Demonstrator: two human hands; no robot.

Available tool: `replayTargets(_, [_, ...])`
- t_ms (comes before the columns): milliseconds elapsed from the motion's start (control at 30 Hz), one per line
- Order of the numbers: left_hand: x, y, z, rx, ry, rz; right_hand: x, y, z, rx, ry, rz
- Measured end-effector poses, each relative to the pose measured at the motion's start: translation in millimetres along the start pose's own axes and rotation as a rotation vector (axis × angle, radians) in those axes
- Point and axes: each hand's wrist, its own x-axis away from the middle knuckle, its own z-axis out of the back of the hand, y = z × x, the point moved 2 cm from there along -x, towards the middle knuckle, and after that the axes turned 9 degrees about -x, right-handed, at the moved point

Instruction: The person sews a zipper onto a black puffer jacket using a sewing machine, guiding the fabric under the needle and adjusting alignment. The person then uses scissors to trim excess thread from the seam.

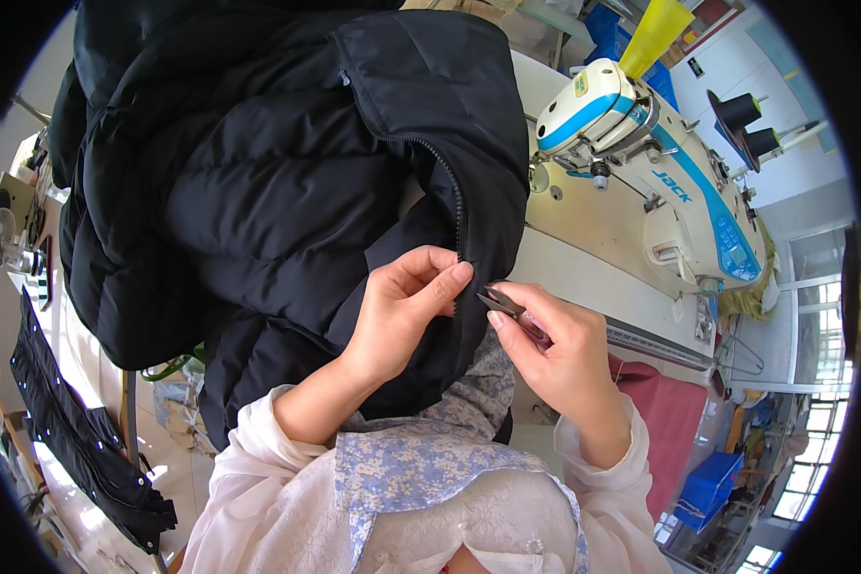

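Observation:
A black padded jacket (268, 201) with a long zipper (447, 167) covers my lap and the table's left part. My left hand (411, 301) is closed, with thumb and fingers pinching the jacket's zipper edge. In my right hand (555, 344) I grip a small pair of thread snips (507, 304). Their dark pointed blades are slightly apart, close to the jacket front and just right of my left fingertips. Whether the blades touch a thread cannot be made out.
A white and blue sewing machine (631, 143) stands on the table (584, 225) to the right, with black thread cones (741, 124) behind it. Dark red cloth (660, 421) hangs below the table edge. Black garment pieces (86, 430) hang at left. A blue bin (708, 488) sits lower right.

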Motion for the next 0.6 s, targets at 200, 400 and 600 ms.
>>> replayTargets(200, [-3,-8,-1,0.181,-0.019,0.151,4,26,2,-0.533,0.276,-0.032])
replayTargets(400, [0,-2,-3,0.106,0.006,0.085,-12,10,3,-0.212,0.089,0.059])
replayTargets(600, [2,2,-6,0.042,-0.039,0.008,-26,8,0,0.102,0.058,0.339])
